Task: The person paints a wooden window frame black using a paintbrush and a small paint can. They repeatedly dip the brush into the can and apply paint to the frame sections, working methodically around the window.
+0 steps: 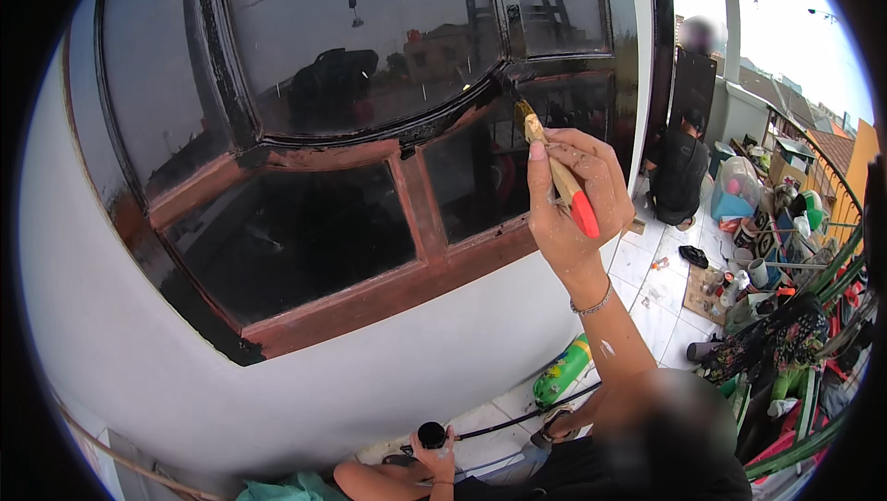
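A paintbrush [569,185] with a wooden, red-ended handle is pinched in my right hand [578,196], which is raised at the window. Its dark bristles meet the wooden window frame [443,113] where the curved rail joins an upright bar. Wet-looking black covers that curved rail and the upper bars. Reddish-brown wood shows on the lower rail [388,303] and the short middle bar [421,203]. Low by my bent knee, my left hand [436,463] is around a small cup [432,435] with a black inside. Glass panes [298,237] fill the frame.
A white wall [229,397] runs under the window. A green packet [561,371] and a black hose [495,426] lie on the tiled floor. Right, a person in black [675,175] crouches near a dark door panel [691,81]. Containers, a cardboard sheet [703,293] and clutter line the railing [824,154].
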Action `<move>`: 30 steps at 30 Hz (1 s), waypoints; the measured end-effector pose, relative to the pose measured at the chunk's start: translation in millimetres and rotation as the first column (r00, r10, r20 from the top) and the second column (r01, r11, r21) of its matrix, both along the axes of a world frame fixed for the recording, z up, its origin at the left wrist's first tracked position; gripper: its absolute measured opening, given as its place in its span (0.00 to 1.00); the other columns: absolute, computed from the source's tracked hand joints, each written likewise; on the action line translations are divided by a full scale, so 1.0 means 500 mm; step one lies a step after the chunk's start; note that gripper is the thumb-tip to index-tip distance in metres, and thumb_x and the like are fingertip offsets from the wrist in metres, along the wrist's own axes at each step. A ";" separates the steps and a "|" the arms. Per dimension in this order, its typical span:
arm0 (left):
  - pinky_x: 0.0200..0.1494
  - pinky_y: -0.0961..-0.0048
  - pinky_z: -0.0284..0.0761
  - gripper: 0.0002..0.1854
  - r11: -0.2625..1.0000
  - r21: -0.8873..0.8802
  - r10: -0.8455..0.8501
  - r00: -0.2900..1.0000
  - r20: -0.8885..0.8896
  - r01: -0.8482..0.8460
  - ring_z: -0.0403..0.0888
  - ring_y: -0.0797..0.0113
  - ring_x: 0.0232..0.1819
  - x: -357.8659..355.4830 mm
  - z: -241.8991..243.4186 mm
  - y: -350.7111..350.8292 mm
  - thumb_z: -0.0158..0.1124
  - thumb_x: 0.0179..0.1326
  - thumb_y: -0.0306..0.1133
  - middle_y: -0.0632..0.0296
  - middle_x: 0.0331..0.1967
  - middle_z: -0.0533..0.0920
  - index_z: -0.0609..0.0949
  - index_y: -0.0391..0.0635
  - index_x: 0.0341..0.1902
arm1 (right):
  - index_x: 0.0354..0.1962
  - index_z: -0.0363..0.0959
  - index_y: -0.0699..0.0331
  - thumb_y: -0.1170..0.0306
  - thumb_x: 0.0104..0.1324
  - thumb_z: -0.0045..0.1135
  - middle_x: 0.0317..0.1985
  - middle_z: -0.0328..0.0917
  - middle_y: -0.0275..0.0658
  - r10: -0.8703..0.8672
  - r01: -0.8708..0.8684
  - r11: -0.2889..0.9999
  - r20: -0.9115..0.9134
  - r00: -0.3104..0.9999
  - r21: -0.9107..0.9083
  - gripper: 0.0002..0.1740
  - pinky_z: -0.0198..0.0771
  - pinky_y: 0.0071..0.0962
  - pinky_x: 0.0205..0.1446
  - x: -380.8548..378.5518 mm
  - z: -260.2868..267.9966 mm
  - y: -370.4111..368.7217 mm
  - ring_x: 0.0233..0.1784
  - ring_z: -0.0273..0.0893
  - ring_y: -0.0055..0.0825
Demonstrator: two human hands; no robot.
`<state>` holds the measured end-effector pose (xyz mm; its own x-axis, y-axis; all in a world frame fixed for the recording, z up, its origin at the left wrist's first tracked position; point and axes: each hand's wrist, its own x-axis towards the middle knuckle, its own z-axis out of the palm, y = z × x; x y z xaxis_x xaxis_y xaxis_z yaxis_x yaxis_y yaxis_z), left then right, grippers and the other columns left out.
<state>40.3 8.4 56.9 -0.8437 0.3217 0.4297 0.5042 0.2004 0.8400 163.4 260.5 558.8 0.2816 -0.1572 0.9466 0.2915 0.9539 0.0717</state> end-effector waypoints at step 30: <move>0.45 0.54 0.76 0.29 0.998 -0.055 0.009 0.996 -0.091 -0.014 0.76 0.45 0.37 -0.004 0.005 -0.007 0.87 0.44 0.36 0.48 0.36 0.78 0.77 0.34 0.42 | 0.33 0.80 0.70 0.84 0.53 0.75 0.41 0.84 0.46 0.066 -0.092 0.987 0.191 0.979 0.134 0.12 0.85 0.28 0.41 -0.045 -0.053 -0.057 0.39 0.87 0.38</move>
